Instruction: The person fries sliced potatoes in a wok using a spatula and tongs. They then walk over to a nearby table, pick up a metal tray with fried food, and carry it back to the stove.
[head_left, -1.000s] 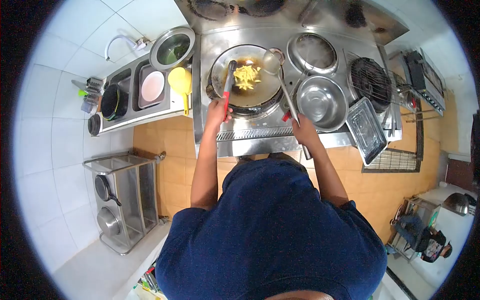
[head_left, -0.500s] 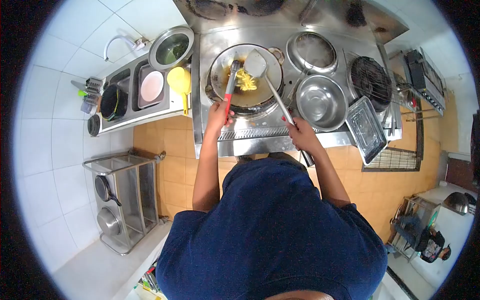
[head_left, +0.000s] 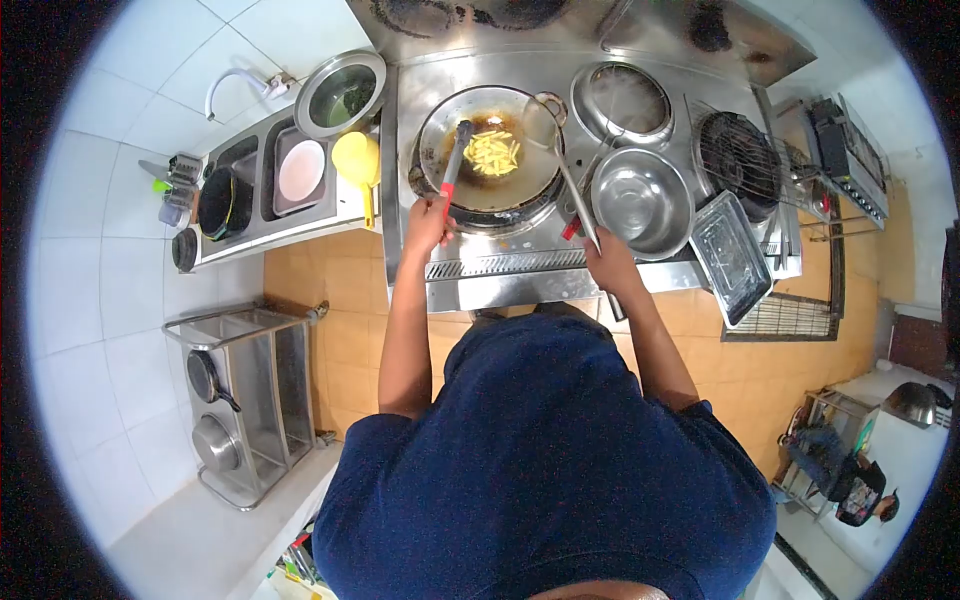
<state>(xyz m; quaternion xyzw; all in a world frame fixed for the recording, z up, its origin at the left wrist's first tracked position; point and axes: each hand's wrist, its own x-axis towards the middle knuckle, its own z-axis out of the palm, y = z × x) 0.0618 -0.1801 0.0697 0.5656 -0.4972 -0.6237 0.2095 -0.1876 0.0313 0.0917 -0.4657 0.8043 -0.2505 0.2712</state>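
Note:
My left hand (head_left: 428, 226) is closed on the red handle of the tongs (head_left: 455, 168), whose dark tips rest over the left part of the wok (head_left: 437, 130). Yellow food strips (head_left: 491, 153) lie in brown liquid in the wok's middle. My right hand (head_left: 608, 262) is wrapped round the long handle of a metal spatula (head_left: 574, 183). The spatula's head is over the wok's right side, near its ring handle, right of the food.
Right of the wok sit a steel bowl (head_left: 642, 203), a round pan (head_left: 622, 104), a rectangular tray (head_left: 731, 260) and a grate-covered burner (head_left: 739, 160). A yellow dipper (head_left: 356, 160) and a pot (head_left: 341, 95) stand left. Another person (head_left: 858, 490) is far right.
The spatula head has swung from the food to the wok's right side, and my right hand has shifted slightly. The food strips are spread wider. The tongs' tips have moved slightly left.

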